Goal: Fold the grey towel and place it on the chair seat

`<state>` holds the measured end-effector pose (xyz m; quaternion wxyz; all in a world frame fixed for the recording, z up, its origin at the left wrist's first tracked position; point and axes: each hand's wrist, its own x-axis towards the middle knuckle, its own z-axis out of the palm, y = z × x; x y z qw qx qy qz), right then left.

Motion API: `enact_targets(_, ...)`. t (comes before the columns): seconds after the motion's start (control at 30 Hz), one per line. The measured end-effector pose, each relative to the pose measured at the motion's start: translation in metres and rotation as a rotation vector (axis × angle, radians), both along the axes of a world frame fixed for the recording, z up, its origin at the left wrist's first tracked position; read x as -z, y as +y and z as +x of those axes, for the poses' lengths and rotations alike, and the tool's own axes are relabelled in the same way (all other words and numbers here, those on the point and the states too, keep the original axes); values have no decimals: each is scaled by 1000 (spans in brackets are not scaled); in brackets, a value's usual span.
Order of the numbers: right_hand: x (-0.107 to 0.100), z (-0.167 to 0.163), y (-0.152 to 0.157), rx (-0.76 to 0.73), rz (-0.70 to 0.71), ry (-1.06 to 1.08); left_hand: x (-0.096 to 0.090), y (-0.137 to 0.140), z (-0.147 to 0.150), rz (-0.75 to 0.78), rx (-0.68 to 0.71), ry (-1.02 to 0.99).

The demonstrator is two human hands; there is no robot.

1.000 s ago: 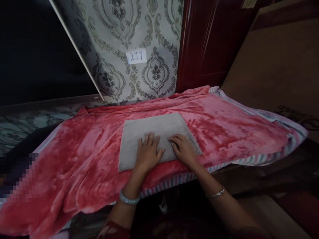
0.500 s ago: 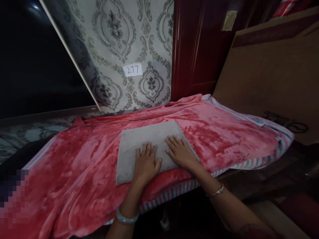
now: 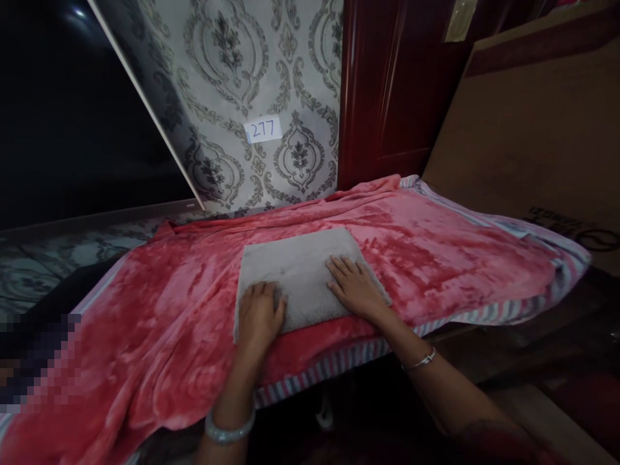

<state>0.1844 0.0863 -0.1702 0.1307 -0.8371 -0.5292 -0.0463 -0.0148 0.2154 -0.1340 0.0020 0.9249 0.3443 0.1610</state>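
Observation:
A grey plush cloth (image 3: 300,278), roughly rectangular, lies flat on a red-pink fleece blanket (image 3: 426,258). My left hand (image 3: 261,313) rests on the cloth near its left edge, palm down, fingers stretched forward and thumb apart. On the right part of the cloth lies my right hand (image 3: 356,287), also palm down with fingers spread. Neither hand grips anything. A pale bangle is on my left wrist and a thin metal one on my right. What lies under the palms is hidden.
Striped fabric (image 3: 334,368) shows below the blanket's front edge. Behind stand a patterned wall with a paper label (image 3: 263,128) reading 277 and a dark red door (image 3: 387,84). A large dark screen (image 3: 87,116) is at left, a cardboard box (image 3: 542,123) at right.
My left hand has slid left across the cloth to its left edge. My right hand stays in nearly the same place on the cloth. The camera view has shifted slightly.

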Motion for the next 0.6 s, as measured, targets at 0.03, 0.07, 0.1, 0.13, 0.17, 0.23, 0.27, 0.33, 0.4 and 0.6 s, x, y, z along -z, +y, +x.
enact_targets(0.03, 1, 0, 0, 1, 6, 0, -5, -4, 8, -15, 22, -38)
enact_targets(0.07, 2, 1, 0, 1, 13, 0, -8, -10, 18, -35, 54, -70)
enact_targets(0.1, 3, 1, 0, 1, 21, 0, -11, -16, 29, -56, 85, -92)
enact_targets(0.13, 3, 1, 0, 0, 28, -1, -12, -23, 41, -75, 108, -102)
enact_targets(0.17, 3, 1, 0, -3, 32, -3, -12, -29, 53, -88, 118, -94)
enact_targets(0.23, 2, 1, 0, -8, 28, -7, -8, -38, 70, -101, 104, -41)
enact_targets(0.27, 1, 1, 0, -7, 21, -7, -5, -40, 75, -101, 91, -14)
enact_targets(0.33, 0, 0, -1, -5, 5, -1, -1, -38, 73, -94, 71, 22)
enact_targets(0.4, -1, 0, -1, -5, 6, 5, 1, -28, 60, -86, 39, 40)
enact_targets(0.6, 2, 0, -1, -10, 45, 23, -16, 10, 9, -50, -139, 114)
